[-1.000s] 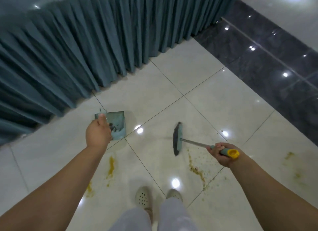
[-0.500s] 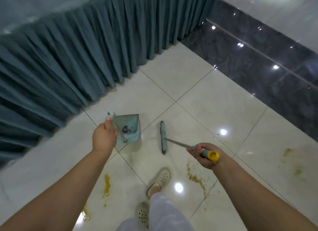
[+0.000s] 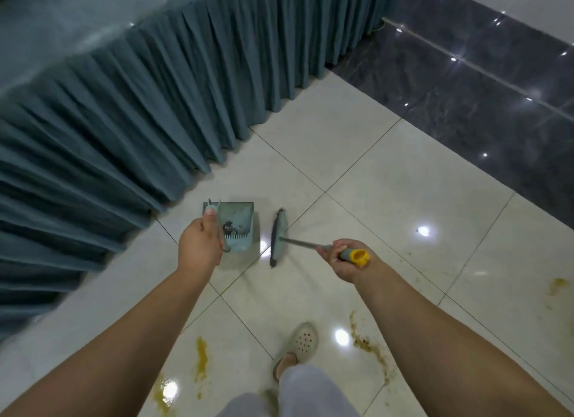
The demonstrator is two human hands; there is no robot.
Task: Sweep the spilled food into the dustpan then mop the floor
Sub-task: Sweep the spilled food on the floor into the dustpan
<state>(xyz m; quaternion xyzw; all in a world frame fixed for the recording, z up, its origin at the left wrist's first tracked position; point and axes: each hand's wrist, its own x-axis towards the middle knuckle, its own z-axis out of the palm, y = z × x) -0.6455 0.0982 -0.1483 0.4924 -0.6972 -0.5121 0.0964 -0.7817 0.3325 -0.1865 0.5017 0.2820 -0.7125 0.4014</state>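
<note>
- Spilled food: yellow-brown smears and crumbs are seen on the pale floor tiles (image 3: 388,174). One streak (image 3: 371,350) lies beneath the right forearm; another streak (image 3: 201,359) lies near the left forearm; a wet yellow patch (image 3: 161,393) sits at the lower edge; a further stain (image 3: 559,284) is noted at the far right.
- Dustpan (image 3: 237,227): a teal pan is positioned near the foot of the bench skirt, its toothed edge visible. A small dark clump of debris (image 3: 230,227) is seen inside it. Whether the pan touches the floor cannot be told.
- Left hand (image 3: 200,247): it is closed round the dustpan's upright handle, the thumb laid along the top of the handle.
- Broom (image 3: 278,236): the teal head with dark bristles is set just beside the dustpan, to its right, roughly parallel to the pan's side. A metal shaft runs from the head to a grey grip with a yellow end cap (image 3: 358,256).
- Right hand (image 3: 343,258): it is wrapped round the broom grip, fingers curled over it.
- Shoe (image 3: 299,346): a perforated cream clog is worn on one foot, placed between the two streaks; pale trousers (image 3: 310,391) are seen below it.
- Bench (image 3: 62,22): it is dressed in a pleated teal skirt (image 3: 155,112) reaching the floor.
- A band of dark polished tiles (image 3: 481,84) borders the pale tiles at upper right.
</note>
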